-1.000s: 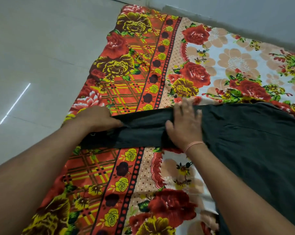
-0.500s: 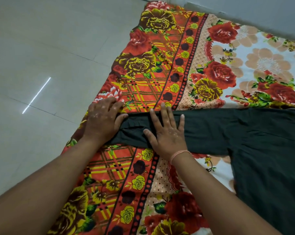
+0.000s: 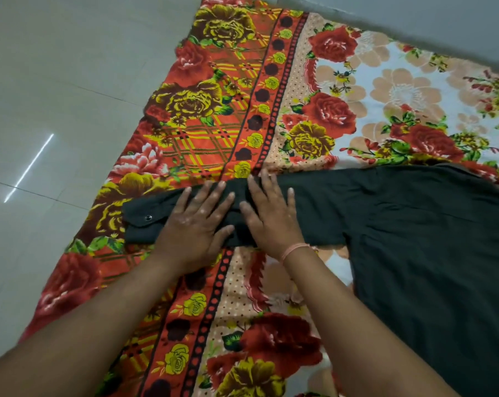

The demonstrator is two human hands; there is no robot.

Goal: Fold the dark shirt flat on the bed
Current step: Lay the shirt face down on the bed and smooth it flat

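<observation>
Across the near left part of the bed, the dark shirt lies spread, its long sleeve stretched out leftward over the floral bedsheet while the body of the garment fills the right side of the view. Both hands rest palm-down on the sleeve, side by side and almost touching. The left hand has its fingers spread flat just beside the buttoned cuff; the right hand, with a thin pink band at the wrist, is likewise splayed and gripping nothing. The step appears to be smoothing the sleeve before folding it in. To do it well, the palms should probably sweep apart along the sleeve's length, pushing creases toward the cuff and the shoulder, with even pressure so the soft cloth does not bunch under the fingers. The sheet is patterned in red, orange and yellow flowers with a dotted border. A pale tiled floor lies to the left, catching a streak of light, and a plain wall runs behind.
</observation>
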